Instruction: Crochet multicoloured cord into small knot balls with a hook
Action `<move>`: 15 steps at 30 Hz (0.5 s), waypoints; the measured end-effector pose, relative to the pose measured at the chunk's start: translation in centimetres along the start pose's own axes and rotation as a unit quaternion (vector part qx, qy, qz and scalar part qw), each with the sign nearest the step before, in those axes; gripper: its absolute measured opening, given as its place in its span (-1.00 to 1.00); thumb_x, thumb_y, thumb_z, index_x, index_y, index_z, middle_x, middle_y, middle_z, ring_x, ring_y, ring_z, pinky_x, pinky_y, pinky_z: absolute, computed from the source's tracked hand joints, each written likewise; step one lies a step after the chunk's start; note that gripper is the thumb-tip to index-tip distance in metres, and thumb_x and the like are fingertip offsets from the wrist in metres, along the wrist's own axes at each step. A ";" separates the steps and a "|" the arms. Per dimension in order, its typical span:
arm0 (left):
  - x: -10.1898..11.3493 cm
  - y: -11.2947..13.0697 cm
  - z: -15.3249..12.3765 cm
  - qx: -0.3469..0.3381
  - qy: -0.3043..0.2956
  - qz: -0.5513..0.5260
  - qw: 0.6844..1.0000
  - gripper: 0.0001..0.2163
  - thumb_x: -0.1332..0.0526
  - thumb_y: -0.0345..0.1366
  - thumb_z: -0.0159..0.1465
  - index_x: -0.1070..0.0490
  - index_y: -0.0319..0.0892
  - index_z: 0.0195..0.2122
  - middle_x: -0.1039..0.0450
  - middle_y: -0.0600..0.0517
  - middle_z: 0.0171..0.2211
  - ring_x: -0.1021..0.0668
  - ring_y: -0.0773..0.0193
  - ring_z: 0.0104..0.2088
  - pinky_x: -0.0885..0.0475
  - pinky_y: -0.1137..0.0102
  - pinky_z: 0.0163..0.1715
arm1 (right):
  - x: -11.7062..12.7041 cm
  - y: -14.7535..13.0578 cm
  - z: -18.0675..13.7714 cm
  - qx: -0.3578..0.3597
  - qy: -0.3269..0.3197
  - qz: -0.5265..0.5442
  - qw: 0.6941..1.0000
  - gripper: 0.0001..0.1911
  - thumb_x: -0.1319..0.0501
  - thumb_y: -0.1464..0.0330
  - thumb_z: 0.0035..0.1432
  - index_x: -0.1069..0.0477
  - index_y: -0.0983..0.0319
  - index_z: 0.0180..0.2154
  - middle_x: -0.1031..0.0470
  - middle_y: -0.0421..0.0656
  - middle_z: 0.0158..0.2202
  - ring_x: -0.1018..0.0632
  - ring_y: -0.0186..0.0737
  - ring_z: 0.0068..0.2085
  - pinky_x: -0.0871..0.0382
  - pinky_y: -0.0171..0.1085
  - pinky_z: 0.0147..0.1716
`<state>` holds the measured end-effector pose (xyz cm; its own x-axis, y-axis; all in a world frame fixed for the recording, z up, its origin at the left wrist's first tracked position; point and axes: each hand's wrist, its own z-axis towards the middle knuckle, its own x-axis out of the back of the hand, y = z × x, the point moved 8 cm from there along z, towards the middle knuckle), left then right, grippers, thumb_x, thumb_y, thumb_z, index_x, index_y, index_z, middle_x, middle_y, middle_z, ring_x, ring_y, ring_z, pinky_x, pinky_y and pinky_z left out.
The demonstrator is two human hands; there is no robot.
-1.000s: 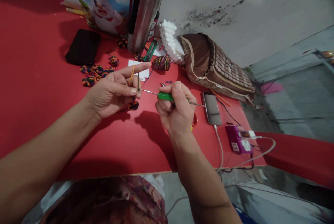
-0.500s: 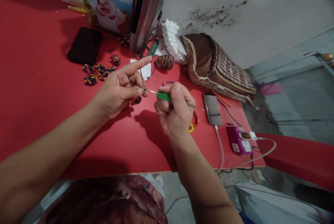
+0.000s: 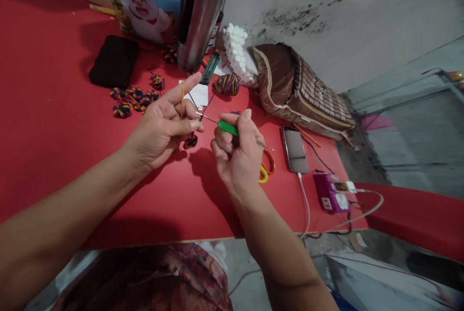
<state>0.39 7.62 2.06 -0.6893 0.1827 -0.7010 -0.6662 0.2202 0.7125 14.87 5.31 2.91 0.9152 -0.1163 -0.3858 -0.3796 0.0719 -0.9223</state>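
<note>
Evidently mid-stitch: the left hand (image 3: 159, 127) pinches a small multicoloured piece (image 3: 190, 141) with yarn (image 3: 181, 101) over its forefinger, the right hand (image 3: 237, 156) clamps the crochet hook (image 3: 228, 128), and finished pieces (image 3: 132, 100) lie at ten o'clock on the desk (image 3: 54, 122).

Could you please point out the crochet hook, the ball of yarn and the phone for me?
crochet hook (image 3: 228, 128): head view, on its green handle.
ball of yarn (image 3: 226, 84): head view, on the middle of the multicoloured ball.
phone (image 3: 295, 149): head view, on its dark screen.
</note>
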 end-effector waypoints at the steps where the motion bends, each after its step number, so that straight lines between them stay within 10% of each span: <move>1: 0.0 0.1 -0.1 -0.002 0.002 0.006 1.000 -0.38 -0.58 -0.61 0.04 -0.69 -0.02 0.14 -0.56 0.18 -0.41 -0.63 0.31 -0.42 -0.51 0.47 -0.48 | 0.0 0.1 0.1 -0.011 -0.001 0.007 1.000 -0.47 -0.45 -0.17 0.24 -0.60 0.17 -0.33 -0.05 -0.45 -0.63 -0.03 -0.47 -0.63 0.09 -0.38 -0.68; 15: -0.2 0.8 -0.6 0.011 -0.020 0.039 0.999 -0.36 -0.57 -0.53 0.10 -0.65 0.03 0.22 -0.57 0.14 -0.38 -0.65 0.26 -0.35 -0.46 0.40 -0.41 | -0.2 -1.1 0.1 0.026 -0.046 -0.014 0.999 -0.56 -0.50 -0.09 0.24 -0.64 0.15 -0.35 -0.14 -0.43 -0.66 -0.09 -0.48 -0.65 0.04 -0.41 -0.70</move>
<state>-0.20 7.21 2.77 -0.7273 0.2376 -0.6439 -0.6039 0.2244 0.7648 15.09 5.36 4.04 0.9346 -0.0273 -0.3547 -0.3491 0.1211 -0.9292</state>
